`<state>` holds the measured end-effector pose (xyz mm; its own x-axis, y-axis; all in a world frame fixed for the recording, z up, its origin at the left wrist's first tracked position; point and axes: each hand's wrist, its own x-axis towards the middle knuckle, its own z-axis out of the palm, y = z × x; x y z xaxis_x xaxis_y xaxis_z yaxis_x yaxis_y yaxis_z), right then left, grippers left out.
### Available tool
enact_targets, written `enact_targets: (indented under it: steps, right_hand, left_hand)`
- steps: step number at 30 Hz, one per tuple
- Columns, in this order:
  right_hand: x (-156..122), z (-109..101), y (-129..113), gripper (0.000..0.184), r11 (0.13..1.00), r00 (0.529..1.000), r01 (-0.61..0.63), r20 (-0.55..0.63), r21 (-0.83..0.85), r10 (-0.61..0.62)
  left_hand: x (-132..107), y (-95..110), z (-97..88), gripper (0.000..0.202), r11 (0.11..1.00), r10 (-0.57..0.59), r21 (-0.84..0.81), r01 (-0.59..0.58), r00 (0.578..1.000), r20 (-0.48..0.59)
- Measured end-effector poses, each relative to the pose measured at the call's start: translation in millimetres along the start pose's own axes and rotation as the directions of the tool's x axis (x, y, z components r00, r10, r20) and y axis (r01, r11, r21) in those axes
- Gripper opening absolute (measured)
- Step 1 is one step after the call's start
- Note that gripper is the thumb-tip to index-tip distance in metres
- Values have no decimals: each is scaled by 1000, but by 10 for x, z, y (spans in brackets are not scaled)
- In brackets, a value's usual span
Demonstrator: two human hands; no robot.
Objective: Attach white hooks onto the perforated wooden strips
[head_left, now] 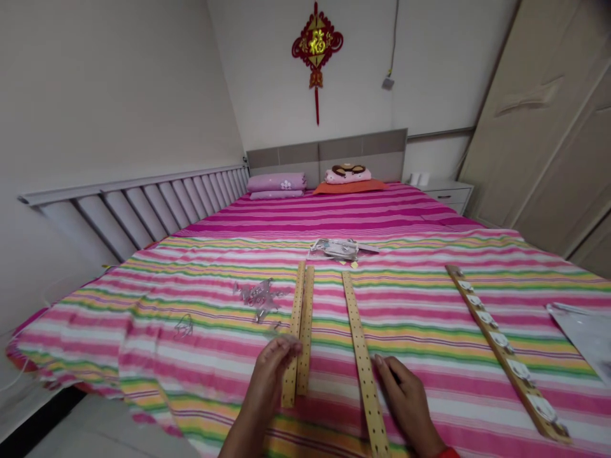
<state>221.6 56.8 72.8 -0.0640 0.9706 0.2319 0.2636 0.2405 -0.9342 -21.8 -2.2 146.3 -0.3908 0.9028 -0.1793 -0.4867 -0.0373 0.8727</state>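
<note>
My left hand (275, 366) is closed in a pinch over two perforated wooden strips (308, 324) lying side by side on the bed. A faint, blurred clear piece shows at its fingertips, too unclear to name. Beside a third perforated strip (359, 343), my right hand (405, 394) has its fingers curled in, and what they hold, if anything, is hidden. Left of the paired strips lies a pile of small clear plastic packets (261, 298). Farther right rests a wooden strip with a row of white-and-metal fittings (499, 340) along it.
A clear bag of parts (337, 249) lies beyond the strips. A whitish plastic sheet or bag (582, 334) is at the right edge. Some thin metal pieces (184, 326) sit on the striped bedspread (157, 286) at left. A radiator (143, 210) runs along the left wall.
</note>
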Motion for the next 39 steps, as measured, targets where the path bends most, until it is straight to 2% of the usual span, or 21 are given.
enact_targets:
  steps: [4, 7, 9, 12, 17, 23, 28, 32, 35, 39]
  right_hand:
    - [54, -66, -137, 44, 985, 997, -73, -7, 158, 75]
    - [32, -84, -279, 44, 953, 992, -129, 28, 274, 127]
    - [-14, -54, -376, 41, 929, 985, -166, 91, 331, 143]
    - [-84, 31, -501, 38, 909, 976, -192, 172, 370, 136]
    - [-109, 112, -615, 40, 891, 967, -212, 221, 401, 130]
    - [-121, 83, -618, 38, 883, 967, -207, 223, 422, 120]
    - [-188, 90, -569, 39, 889, 976, -194, 176, 414, 131]
    - [-213, 83, -599, 36, 896, 982, -167, 150, 411, 114]
    - [-211, 58, -629, 36, 892, 982, -167, 151, 420, 113]
    - [-196, 3, -640, 35, 850, 973, -213, 184, 482, 140]
  left_hand:
    - [-157, -24, 197, 32, 976, -208, -51, 212, 975, 79]
    - [-203, -72, 326, 37, 955, -293, 79, 286, 951, 99]
    - [-192, -128, 400, 41, 938, -309, 189, 292, 949, 64]
    - [-161, -224, 506, 45, 924, -266, 296, 241, 963, 44]
    - [-191, -303, 645, 44, 927, -184, 352, 125, 973, 137]
    - [-220, -372, 661, 46, 908, -207, 399, 126, 964, 167]
    - [-227, -431, 649, 49, 928, -319, 238, 286, 941, 111]
    - [-275, -429, 664, 43, 907, -404, 152, 393, 914, 46]
    - [-298, -468, 672, 41, 900, -418, 142, 411, 908, 22]
    - [-346, -579, 664, 47, 864, -473, 201, 461, 881, 13]
